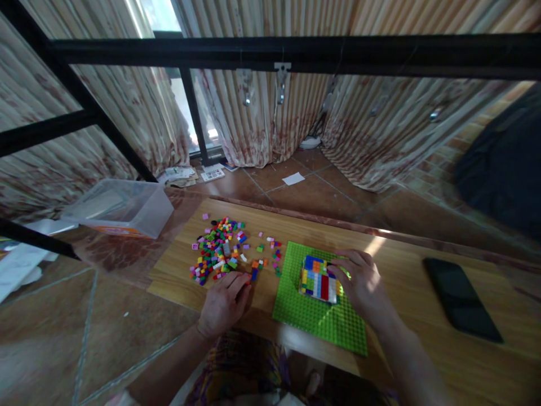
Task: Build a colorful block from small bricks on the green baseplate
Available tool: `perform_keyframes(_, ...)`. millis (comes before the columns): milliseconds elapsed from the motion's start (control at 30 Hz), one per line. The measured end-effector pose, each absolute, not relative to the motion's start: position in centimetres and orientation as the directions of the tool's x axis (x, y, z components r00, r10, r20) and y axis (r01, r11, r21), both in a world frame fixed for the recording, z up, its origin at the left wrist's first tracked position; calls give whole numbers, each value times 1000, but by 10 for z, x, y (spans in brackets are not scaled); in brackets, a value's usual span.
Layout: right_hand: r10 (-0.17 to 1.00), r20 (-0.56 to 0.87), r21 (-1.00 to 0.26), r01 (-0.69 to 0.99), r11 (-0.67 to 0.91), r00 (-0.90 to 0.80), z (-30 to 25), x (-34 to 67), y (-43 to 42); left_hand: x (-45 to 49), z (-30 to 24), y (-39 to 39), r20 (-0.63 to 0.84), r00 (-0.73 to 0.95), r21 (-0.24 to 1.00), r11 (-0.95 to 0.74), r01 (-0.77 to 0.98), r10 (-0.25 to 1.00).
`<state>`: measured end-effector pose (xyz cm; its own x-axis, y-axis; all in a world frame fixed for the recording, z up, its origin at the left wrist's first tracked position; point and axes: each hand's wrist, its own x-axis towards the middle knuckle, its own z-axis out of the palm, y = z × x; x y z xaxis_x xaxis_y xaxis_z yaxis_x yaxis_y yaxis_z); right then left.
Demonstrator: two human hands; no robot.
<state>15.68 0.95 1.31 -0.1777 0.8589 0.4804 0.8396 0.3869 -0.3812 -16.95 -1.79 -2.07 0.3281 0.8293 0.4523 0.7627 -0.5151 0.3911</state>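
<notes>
A green baseplate [321,318] lies on the wooden table [422,349] in front of me. A block of many-coloured small bricks [319,279] stands on it. My right hand [361,282] rests against the right side of that block, fingers curled on it. A pile of loose small bricks [220,251] in many colours is spread to the left of the plate. My left hand [224,301] lies at the near edge of the pile, fingertips pinched by a blue brick [254,274]; whether they hold anything is hidden.
A black phone [460,299] lies on the table to the right. A clear plastic tub [122,208] sits beyond the table's left end. Black metal bars [296,53] cross overhead, with curtains behind. Papers lie on the tiled floor.
</notes>
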Motion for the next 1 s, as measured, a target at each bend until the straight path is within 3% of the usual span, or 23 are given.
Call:
perform_keyframes(100, 869, 450, -408, 818, 405, -206, 14, 158, 15, -169, -19, -18, 448, 325, 395, -510, 764, 833)
perform_keyframes(267, 924, 382, -641, 714, 282, -22, 2, 158, 14, -168, -19, -19, 434, 324, 405, -504, 763, 840)
perform_keyframes(433, 984, 113, -851, 525, 26, 135, -1, 155, 10, -169, -21, -19, 432, 320, 406, -499, 766, 843)
perform_keyframes(667, 980, -158, -888, 417, -194, 119, 3, 159, 22, -168, -20, -19, 424, 335, 393, -504, 769, 842)
perform_keyframes(800, 987, -128, -876, 454, -160, 101, 4, 157, 20, -168, -21, -18, 431, 337, 384, -508, 771, 837)
perform_keyframes(1000, 977, 72, -881, 472, -33, 203, -2, 142, 1, -168, -22, -18, 444, 349, 379, -526, 761, 825)
